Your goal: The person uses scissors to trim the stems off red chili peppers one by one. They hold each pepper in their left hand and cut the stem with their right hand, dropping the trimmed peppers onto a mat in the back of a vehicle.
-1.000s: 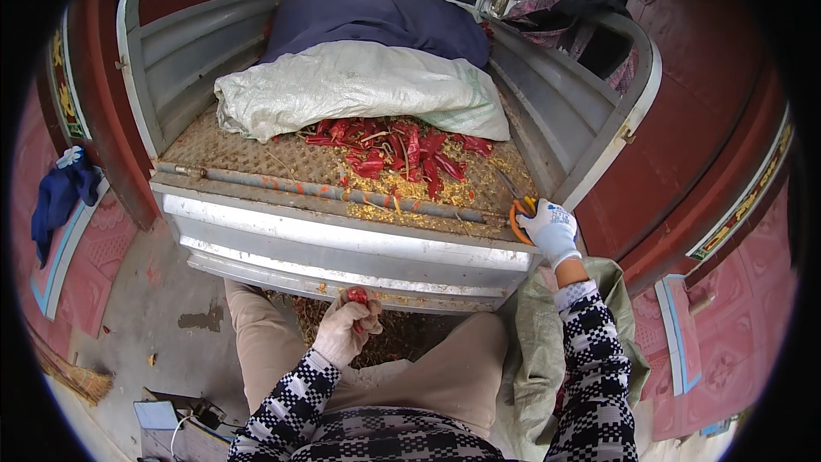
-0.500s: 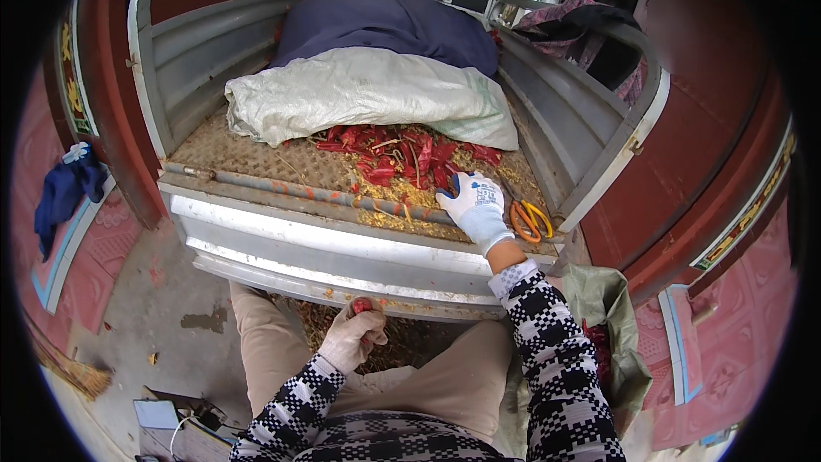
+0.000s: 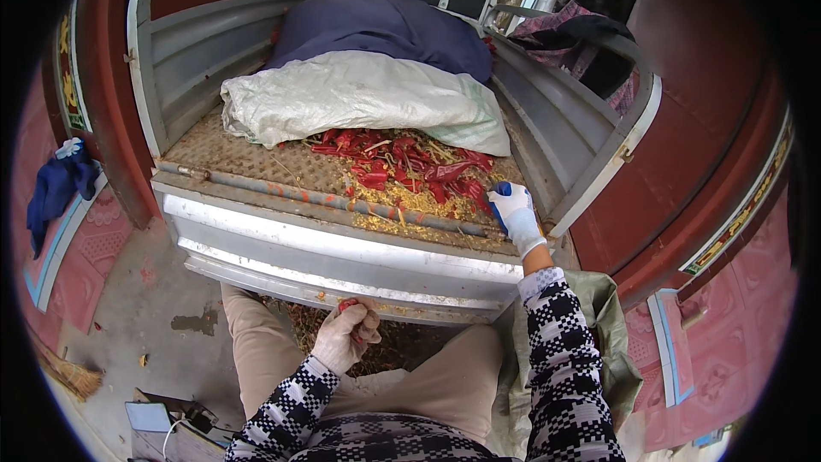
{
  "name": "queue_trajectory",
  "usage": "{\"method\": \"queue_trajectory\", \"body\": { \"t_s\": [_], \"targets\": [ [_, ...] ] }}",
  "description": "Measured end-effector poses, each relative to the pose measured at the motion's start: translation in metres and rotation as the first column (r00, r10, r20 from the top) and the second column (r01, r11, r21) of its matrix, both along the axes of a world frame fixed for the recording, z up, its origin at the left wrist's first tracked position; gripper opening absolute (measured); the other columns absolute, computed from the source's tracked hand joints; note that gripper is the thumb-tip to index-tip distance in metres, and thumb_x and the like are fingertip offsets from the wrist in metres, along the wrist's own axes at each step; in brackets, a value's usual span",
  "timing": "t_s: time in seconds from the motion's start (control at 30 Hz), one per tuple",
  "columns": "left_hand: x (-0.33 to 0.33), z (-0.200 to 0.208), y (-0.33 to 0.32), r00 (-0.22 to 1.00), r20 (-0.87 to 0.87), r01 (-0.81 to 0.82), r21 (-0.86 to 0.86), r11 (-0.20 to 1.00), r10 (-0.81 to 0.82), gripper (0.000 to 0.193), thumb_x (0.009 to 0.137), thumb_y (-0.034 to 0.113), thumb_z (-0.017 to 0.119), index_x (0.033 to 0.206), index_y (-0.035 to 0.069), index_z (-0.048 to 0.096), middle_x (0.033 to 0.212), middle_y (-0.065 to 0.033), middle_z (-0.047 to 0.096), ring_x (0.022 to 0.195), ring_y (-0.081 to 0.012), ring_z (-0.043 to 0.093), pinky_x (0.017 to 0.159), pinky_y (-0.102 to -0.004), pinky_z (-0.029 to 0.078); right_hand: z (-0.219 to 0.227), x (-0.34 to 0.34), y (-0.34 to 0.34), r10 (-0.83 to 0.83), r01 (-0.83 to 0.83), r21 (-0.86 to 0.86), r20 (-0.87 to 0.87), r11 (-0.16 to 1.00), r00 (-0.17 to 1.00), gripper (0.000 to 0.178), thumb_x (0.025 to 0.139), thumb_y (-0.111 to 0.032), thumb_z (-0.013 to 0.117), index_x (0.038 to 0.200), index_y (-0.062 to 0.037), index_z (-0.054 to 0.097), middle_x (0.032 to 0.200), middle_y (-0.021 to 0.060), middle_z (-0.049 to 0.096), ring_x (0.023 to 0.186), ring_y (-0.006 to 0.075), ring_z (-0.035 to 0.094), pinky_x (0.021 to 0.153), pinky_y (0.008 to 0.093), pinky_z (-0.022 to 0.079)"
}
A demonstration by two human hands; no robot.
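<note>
Perhaps concrete floor [image 3: 162,287]; peppers [image 3: 446,172] on metal bed [image 3: 218,144]

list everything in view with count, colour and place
cart: 1, grey, centre
peppers: many, red, on the cart
seeds: many, yellow, around the peppers
white sack: 1, white, partly over the peppers
cover: 1, navy, behind the white sack
green sack: 1, green, lower right
cloth: 1, pink and black, upper right
garment: 1, navy, far left
broom: 1, straw-yellow, lower left
device: 1, pale, lower left
walls: 2, pink, either side
debris: loose, brown, below the cart
legs: 2, beige, bottom centre
sleeves: 2, black and white, bottom
left grip: 1, white-gloved, lower centre, holding something red
right grip: 1, white-and-blue-gloved, cart's near right corner
</note>
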State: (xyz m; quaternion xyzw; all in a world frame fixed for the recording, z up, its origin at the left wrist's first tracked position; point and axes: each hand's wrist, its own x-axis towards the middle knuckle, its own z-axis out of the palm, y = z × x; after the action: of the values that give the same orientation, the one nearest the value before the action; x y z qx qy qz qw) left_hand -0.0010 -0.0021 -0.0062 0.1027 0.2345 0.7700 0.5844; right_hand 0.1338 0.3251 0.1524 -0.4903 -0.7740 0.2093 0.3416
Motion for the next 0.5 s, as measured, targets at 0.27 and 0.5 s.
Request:
{"method": "queue_trajectory", "body": {
  "t_s": [0.27, 0.5],
  "targets": [
    [-0.002, 0.007, 0.001, 1.000, 0.016, 0.017, 0.026, 1.000, -0.017, 0.016, 0.091, 0.016, 0.056, 0.103, 0.006, 0.061, 0.080, -0.0042, 0.063, 0.065, -0.0168, 0.056, 0.063, -0.0327, 0.049, 0.001, 0.013, -0.018, 0.091, -0.060, 0.199, -0.148, 0.978, 0.985, 0.019, 0.082, -0.020, 0.065, 0.084, -0.0009, 0.066, 0.071, 0.0105, 0.066, 0.063, 0.0231, 0.061, 0.063, 0.0349, 0.048],
    [0.004, 0.005, 0.003, 1.000, 0.013, 0.004, 0.152, 0.988, -0.006, 0.040, 0.094, 0.019, 0.056, 0.126, -0.002, 0.051, 0.113, -0.0173, 0.065, 0.092, -0.0227, 0.067, 0.076, -0.0366, 0.057, -0.045, 0.013, -0.168, 0.426, -0.388, 0.231, -0.145, 0.892, 0.893, 0.016, 0.077, -0.016, 0.069, 0.087, -0.0044, 0.066, 0.075, 0.0099, 0.063, 0.067, 0.0288, 0.060, 0.062, 0.0389, 0.048]
  ]
}}
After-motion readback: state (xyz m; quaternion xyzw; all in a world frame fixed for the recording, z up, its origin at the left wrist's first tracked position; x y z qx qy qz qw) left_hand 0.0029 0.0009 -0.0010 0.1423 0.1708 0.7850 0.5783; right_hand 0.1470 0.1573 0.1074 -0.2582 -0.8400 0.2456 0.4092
